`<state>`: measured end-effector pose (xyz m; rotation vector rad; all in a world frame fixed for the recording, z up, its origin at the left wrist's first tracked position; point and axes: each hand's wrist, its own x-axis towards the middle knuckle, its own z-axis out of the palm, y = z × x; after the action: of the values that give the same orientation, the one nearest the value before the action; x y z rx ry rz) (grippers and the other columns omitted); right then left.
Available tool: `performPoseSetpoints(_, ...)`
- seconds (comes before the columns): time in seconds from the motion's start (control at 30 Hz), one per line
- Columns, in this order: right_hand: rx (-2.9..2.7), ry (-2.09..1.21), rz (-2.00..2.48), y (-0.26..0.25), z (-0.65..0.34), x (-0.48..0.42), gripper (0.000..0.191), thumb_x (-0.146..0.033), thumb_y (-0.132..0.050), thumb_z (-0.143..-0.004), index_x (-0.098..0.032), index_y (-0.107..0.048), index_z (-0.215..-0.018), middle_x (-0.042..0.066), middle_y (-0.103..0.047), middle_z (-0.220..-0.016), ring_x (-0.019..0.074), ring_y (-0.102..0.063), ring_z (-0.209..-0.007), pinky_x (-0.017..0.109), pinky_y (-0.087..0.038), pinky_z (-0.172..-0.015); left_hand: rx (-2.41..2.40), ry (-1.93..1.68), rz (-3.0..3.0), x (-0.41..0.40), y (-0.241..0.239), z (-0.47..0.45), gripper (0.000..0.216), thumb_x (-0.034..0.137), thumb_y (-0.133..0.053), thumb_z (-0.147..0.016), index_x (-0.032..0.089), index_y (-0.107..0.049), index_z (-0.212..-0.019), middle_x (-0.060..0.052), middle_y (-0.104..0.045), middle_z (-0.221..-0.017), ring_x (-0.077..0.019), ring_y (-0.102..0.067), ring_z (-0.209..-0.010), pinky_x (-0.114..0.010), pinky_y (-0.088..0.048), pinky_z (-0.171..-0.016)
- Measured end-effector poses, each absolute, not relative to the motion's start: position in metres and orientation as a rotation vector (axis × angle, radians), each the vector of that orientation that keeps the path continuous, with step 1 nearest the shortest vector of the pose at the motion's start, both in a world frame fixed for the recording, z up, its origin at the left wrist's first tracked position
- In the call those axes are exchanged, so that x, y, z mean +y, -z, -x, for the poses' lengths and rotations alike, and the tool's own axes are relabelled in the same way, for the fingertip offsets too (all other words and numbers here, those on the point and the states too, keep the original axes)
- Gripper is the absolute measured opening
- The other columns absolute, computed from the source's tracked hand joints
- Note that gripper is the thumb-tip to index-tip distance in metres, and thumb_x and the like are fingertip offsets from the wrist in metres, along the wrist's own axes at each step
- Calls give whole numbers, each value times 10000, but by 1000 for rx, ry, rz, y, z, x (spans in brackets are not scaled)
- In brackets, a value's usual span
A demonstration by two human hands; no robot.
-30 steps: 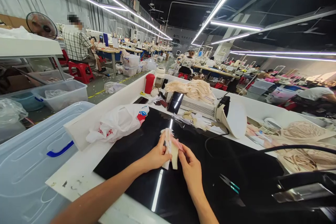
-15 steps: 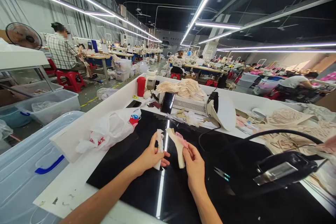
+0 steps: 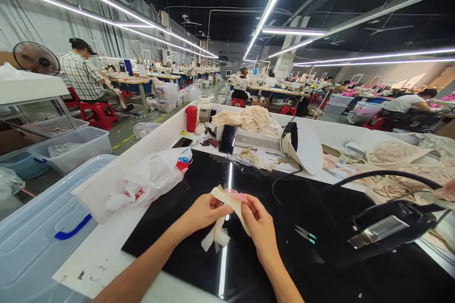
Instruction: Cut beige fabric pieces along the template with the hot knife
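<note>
A cream fabric piece with pink material along its upper side is stretched between my two hands above the black work surface. My left hand pinches its left end between thumb and fingers. On the other end, my right hand grips the cream and pink layers. White strips show just below my left fingers, slightly blurred; whether they hang from that hand or are dropping, I cannot tell. Small thread snips with teal handles lie to the right of my right hand.
A white plastic bag lies on the left. At the back are a phone, a red cup and cream fabric bundles. A dark device with a cable is on the right. A blue-lidded bin stands at left.
My left hand has come over to the cream piece and taken its left end. The white strip it held upright is now below its fingers. The cream piece has tilted flatter.
</note>
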<state>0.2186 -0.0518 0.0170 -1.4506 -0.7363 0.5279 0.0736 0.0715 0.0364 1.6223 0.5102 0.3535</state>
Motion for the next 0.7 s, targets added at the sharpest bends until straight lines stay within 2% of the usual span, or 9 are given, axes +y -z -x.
performPoseSetpoints(0.13,-825,-545,1455,-15,-215,-51,402,-539,-675,-830,-208,-751,-1047,92,-794,-1015,256,-735,-863,329,-577,-728,563,-400,-1455,65,-35,-78,556,599,-706,-836,128,-716,-1131,60,-492,-612,-56,-329,-482,-185,-228,-446)
performPoseSetpoints(0.2,-863,-533,1470,-13,-214,-51,406,-506,-691,-825,-217,-749,-1105,91,-789,-1058,255,-733,-890,339,-580,-749,613,-432,-1426,65,-32,-79,516,612,-700,-814,125,-709,-986,66,-479,-572,-52,-313,-447,-186,-217,-420)
performPoseSetpoints(0.3,-938,-472,1474,-12,-211,-52,463,-425,-764,-780,-257,-735,-1210,76,-760,-1198,266,-707,-1047,375,-564,-898,655,-451,-1432,67,-28,-82,472,607,-714,-778,146,-630,-732,57,-481,-513,-54,-333,-412,-196,-244,-405)
performPoseSetpoints(0.4,-1025,-363,1452,-14,-208,-53,365,-406,-780,-791,-293,-786,-1138,58,-757,-1174,265,-674,-1115,404,-512,-1017,658,-445,-1444,65,-27,-83,462,602,-733,-751,166,-591,-691,63,-479,-479,-58,-340,-392,-197,-248,-398)
performPoseSetpoints(0.5,-990,-317,1441,-17,-209,-54,228,-457,-724,-864,-301,-833,-992,55,-760,-1052,243,-684,-1017,375,-532,-948,652,-429,-1450,61,-30,-82,478,621,-728,-733,176,-571,-661,57,-491,-463,-57,-342,-369,-201,-249,-388)
performPoseSetpoints(0.63,-795,-269,1430,-20,-216,-63,298,-517,-666,-924,-279,-824,-1010,59,-748,-1085,221,-691,-999,341,-549,-893,660,-424,-1447,59,-33,-81,501,624,-698,-745,179,-537,-579,36,-492,-435,-51,-337,-345,-203,-226,-381)
performPoseSetpoints(0.7,-706,-264,1422,-21,-218,-77,329,-540,-689,-908,-264,-819,-1033,47,-743,-987,194,-681,-900,323,-554,-851,670,-440,-1439,61,-33,-82,514,632,-688,-744,180,-528,-560,31,-484,-420,-50,-336,-340,-201,-222,-379)
